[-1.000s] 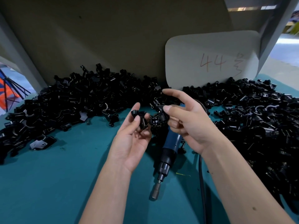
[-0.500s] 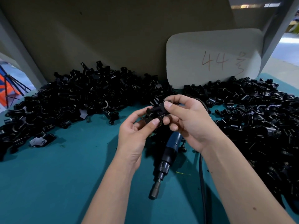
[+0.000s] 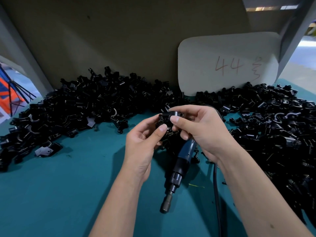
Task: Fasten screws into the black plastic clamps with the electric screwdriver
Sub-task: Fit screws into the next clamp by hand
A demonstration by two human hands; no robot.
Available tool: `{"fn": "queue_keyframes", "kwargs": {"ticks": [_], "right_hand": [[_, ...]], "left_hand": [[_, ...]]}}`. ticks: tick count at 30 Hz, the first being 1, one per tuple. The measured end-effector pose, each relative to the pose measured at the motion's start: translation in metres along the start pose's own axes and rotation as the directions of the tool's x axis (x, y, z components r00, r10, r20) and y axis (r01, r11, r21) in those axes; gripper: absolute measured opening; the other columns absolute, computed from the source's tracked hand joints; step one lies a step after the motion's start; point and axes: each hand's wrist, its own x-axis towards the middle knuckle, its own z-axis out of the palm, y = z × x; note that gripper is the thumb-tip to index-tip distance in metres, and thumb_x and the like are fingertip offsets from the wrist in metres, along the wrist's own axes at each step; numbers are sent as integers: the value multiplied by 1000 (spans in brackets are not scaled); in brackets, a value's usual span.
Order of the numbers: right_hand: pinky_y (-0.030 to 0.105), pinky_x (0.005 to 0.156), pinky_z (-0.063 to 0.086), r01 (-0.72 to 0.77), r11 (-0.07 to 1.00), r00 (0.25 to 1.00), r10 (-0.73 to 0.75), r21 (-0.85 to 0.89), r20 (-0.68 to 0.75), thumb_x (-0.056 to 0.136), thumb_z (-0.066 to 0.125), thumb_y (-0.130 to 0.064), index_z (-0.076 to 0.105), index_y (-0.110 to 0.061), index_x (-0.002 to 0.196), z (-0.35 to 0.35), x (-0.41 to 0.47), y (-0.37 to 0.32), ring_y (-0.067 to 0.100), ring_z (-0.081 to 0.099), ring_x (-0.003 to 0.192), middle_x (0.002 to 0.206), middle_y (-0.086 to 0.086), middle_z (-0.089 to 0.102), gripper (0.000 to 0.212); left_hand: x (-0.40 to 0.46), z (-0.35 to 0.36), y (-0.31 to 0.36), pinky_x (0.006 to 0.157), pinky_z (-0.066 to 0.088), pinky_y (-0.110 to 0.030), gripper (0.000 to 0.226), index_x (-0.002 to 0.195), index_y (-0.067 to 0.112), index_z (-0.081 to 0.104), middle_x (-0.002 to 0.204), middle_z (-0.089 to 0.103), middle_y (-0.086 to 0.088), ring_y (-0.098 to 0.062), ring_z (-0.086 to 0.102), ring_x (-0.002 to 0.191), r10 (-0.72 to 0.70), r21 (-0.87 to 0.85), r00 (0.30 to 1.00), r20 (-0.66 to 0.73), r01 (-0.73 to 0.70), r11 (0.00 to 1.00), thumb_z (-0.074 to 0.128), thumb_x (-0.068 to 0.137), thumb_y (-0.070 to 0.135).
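Observation:
A black plastic clamp (image 3: 168,118) is held up between both hands above the table's middle. My left hand (image 3: 142,142) pinches its lower side with thumb and fingers. My right hand (image 3: 200,130) pinches its top and right side; two small holes show on the clamp's upper face. The blue and black electric screwdriver (image 3: 181,165) lies on the teal table (image 3: 59,194) under my hands, bit end (image 3: 166,203) pointing toward me. Its upper part is hidden behind my right hand. No screw is plainly visible.
Large heaps of black clamps lie at the back left (image 3: 82,106) and along the right (image 3: 277,134). A pale card marked "44" (image 3: 229,64) leans on the back board. The screwdriver's black cable (image 3: 215,185) runs toward me by my right forearm.
My hands came together: each held a separate black piece a second ago, and now both pinch one clamp assembly between them. The screwdriver has not moved.

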Motion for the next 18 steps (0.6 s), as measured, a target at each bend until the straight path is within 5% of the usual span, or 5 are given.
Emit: {"fn": "queue_keyframes", "kwargs": {"ticks": [7, 13, 18], "right_hand": [[28, 54, 51, 41, 972, 997, -24, -231, 74, 87, 84, -17, 79, -28, 109, -6, 0, 5, 33, 61, 62, 79, 15, 75, 25], [16, 58, 44, 95, 915, 995, -93, -393, 25, 92, 79, -21, 80, -35, 113, -12, 3, 8, 5, 53, 64, 89, -13, 60, 25], [21, 59, 50, 93, 916, 992, -52, -390, 114, 97, 73, -15, 77, -31, 123, -15, 1, 7, 17, 58, 55, 95, 2, 55, 31]], "left_hand": [[1, -2, 0, 76, 56, -21, 32, 105, 20, 81, 104, 80, -6, -12, 74, 93, 48, -24, 999, -3, -48, 999, 80, 73, 20], [3, -4, -5, 99, 54, -34, 38, 113, 23, 77, 112, 78, 5, -14, 72, 110, 240, 282, 970, -36, -221, 934, 84, 81, 2], [3, -9, -2, 80, 54, -19, 37, 109, 26, 80, 101, 79, 9, -4, 68, 87, 287, 349, 958, -7, -267, 898, 88, 78, 6]]}}
